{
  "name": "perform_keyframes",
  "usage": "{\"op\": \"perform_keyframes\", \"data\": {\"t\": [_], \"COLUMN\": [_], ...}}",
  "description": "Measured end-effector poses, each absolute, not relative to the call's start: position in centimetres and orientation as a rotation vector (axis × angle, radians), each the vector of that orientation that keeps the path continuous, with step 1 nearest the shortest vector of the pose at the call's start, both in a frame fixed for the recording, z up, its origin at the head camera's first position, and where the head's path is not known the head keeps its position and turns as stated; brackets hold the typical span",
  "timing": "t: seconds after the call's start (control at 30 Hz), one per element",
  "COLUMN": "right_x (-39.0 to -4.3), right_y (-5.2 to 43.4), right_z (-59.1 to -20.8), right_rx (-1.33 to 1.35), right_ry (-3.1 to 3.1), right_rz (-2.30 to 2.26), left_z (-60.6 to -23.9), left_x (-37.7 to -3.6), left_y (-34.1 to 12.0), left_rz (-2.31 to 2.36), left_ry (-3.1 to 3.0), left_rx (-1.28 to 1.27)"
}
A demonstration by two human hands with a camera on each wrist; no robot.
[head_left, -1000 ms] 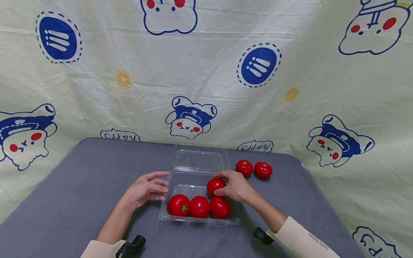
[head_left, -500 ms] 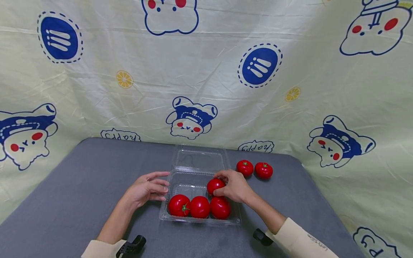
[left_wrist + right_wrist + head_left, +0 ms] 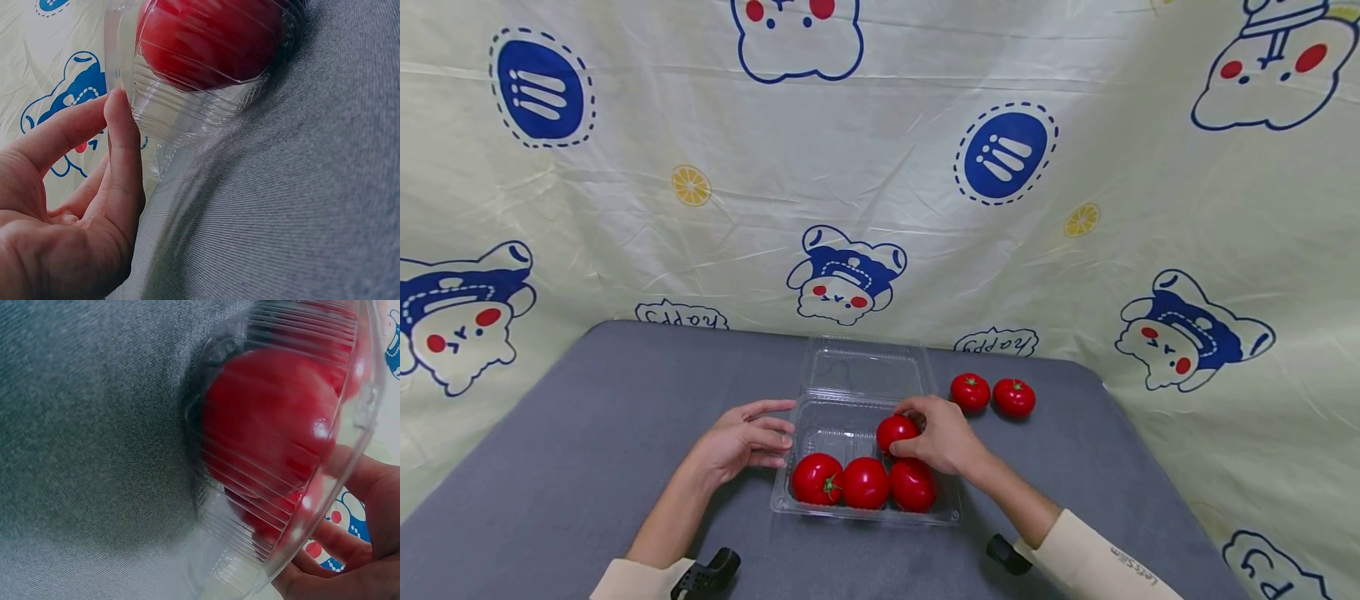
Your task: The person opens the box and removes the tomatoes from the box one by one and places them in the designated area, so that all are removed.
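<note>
Three tomatoes (image 3: 865, 483) sit in a row along the near wall of the clear tray (image 3: 820, 432). My right hand (image 3: 942, 435) has its grip curled round a fourth tomato (image 3: 895, 432), held low in the tray's far right corner, just behind that row; whether it touches the floor I cannot tell. Two loose tomatoes (image 3: 992, 394) lie on the grey surface (image 3: 587, 417), right of the tray. By my judgement, four of six are in. My left hand (image 3: 741, 442) rests relaxed, fingertips against the tray's left wall. The tray's long axis runs left to right; its lid (image 3: 865, 367) lies open beyond it.
</note>
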State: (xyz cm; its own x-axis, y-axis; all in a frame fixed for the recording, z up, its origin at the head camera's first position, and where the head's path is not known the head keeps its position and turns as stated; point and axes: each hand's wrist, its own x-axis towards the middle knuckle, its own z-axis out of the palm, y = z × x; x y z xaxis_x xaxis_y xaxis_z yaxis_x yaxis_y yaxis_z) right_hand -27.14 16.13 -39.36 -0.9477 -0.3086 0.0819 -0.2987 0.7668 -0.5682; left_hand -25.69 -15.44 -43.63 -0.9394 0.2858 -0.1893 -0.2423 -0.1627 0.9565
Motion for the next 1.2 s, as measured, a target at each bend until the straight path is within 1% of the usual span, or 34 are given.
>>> {"op": "perform_keyframes", "data": {"t": [0.27, 0.67, 1.07, 1.2], "right_x": [-26.97, -27.07, -27.42, -27.56], "right_y": [16.05, 15.25, 15.19, 15.2], "right_z": [-39.38, -39.64, -39.56, -39.44], "right_rx": [-0.527, -0.708, -0.714, -0.678], "right_ry": [2.942, 2.916, 2.875, 2.852], "right_rz": [-0.936, -0.898, -0.895, -0.879], "left_z": [-43.78, -43.65, -43.68, -43.7], "left_x": [-25.72, -25.58, -25.65, -25.66], "left_y": [-15.48, -15.38, -15.44, -15.51], "left_rz": [2.154, 2.154, 2.152, 2.154], "left_ry": [1.78, 1.769, 1.777, 1.776], "left_rx": [0.046, 0.047, 0.047, 0.044]}}
